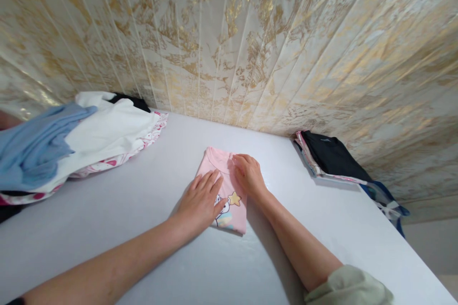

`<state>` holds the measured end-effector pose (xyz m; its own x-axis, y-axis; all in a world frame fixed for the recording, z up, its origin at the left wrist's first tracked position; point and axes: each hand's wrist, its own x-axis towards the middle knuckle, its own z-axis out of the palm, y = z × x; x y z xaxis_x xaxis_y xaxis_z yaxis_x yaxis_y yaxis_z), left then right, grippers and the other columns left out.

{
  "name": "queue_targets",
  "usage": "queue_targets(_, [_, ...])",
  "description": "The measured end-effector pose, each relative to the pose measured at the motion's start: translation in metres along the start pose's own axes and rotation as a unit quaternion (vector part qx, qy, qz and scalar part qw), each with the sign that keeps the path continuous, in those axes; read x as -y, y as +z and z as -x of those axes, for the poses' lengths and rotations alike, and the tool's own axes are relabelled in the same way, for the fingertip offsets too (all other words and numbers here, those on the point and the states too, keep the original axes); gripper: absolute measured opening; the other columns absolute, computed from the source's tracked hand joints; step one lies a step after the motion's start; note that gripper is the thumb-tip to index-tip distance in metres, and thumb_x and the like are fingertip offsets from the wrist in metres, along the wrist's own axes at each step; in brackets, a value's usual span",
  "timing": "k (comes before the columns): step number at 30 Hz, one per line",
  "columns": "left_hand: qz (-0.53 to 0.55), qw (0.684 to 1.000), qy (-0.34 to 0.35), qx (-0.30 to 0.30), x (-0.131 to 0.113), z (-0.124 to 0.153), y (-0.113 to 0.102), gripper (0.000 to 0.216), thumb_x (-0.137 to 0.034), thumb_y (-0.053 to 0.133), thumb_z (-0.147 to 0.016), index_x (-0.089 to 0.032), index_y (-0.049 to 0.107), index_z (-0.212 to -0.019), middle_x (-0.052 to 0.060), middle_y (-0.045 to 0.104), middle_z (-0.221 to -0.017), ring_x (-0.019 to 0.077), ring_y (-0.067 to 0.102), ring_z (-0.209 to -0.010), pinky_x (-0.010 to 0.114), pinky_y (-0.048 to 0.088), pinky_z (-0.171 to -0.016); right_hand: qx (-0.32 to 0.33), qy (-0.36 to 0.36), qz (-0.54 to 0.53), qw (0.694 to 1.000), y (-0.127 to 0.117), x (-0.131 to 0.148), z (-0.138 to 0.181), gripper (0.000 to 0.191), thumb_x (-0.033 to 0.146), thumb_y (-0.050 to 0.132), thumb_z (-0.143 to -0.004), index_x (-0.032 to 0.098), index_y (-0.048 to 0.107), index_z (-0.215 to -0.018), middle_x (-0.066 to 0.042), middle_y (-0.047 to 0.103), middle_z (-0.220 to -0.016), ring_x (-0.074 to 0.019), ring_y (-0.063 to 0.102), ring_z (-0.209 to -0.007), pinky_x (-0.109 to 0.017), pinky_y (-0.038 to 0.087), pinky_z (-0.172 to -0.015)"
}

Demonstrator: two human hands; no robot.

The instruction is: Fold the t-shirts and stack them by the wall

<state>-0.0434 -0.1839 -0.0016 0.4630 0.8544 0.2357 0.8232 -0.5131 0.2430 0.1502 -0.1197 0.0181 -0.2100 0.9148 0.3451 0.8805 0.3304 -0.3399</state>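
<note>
A small pink shirt, folded into a neat rectangle with a cartoon print and a yellow star, lies in the middle of the white table. My left hand rests flat on its left half, fingers stretched out. My right hand presses on its upper right edge near the collar, fingers curled down onto the cloth.
A loose heap of clothes, blue, white and pink-trimmed, sits at the table's back left. A folded stack with a black garment on top lies at the back right by the marbled gold wall. The table's right edge drops off nearby.
</note>
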Motion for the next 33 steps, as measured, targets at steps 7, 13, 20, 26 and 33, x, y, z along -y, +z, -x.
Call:
queue_targets(7, [0.000,1.000,-0.015,0.018,-0.002,0.001,-0.003,0.055,-0.047,0.039,-0.096,-0.016,0.045,-0.142,0.014,0.035,-0.154,0.0280,0.031,-0.142,0.048,0.020,-0.117,0.100,-0.011,0.019,0.995,0.007,0.018,-0.048,0.027,0.020,0.054,-0.087,0.022,0.067,-0.111,-0.007,0.069,-0.104,-0.0195,0.062,-0.097,-0.030,0.042,-0.086])
queue_targets(13, [0.010,1.000,-0.010,0.003,-0.002,0.001,-0.001,0.056,-0.048,0.039,-0.096,-0.016,0.046,-0.141,0.014,0.039,-0.152,0.0278,0.032,-0.142,0.048,0.020,-0.117,0.073,0.042,-0.004,0.996,0.033,0.031,-0.067,0.011,0.027,0.057,-0.087,0.023,0.066,-0.084,0.001,0.071,-0.081,-0.0152,0.061,-0.076,-0.026,0.039,-0.072])
queue_targets(20, [0.005,1.000,-0.013,0.013,-0.003,0.000,-0.006,0.056,-0.047,0.040,-0.095,-0.014,0.047,-0.140,0.014,0.041,-0.151,0.0267,0.032,-0.142,0.046,0.020,-0.117,0.026,0.052,0.007,0.998,0.035,0.035,-0.065,0.014,0.027,0.052,-0.090,0.022,0.063,-0.083,0.000,0.070,-0.084,-0.0146,0.060,-0.074,-0.026,0.037,-0.071])
queue_targets(26, [0.004,1.000,-0.023,0.015,-0.006,0.001,-0.007,0.055,-0.045,0.041,-0.095,-0.013,0.047,-0.139,0.015,0.039,-0.152,0.0285,0.034,-0.141,0.047,0.020,-0.117,0.046,0.053,0.038,0.997,0.037,0.042,-0.072,0.018,0.033,0.055,-0.089,0.022,0.062,-0.078,-0.001,0.069,-0.080,-0.0148,0.060,-0.073,-0.028,0.036,-0.074])
queue_targets(33, [-0.004,1.000,-0.009,-0.010,-0.003,0.001,-0.004,0.054,-0.046,0.040,-0.095,-0.016,0.047,-0.139,0.013,0.042,-0.150,0.0269,0.035,-0.140,0.046,0.022,-0.116,0.047,0.080,0.075,0.993,0.034,0.044,-0.081,0.021,0.033,0.053,-0.091,0.022,0.063,-0.077,-0.003,0.071,-0.080,-0.0166,0.061,-0.074,-0.028,0.035,-0.073])
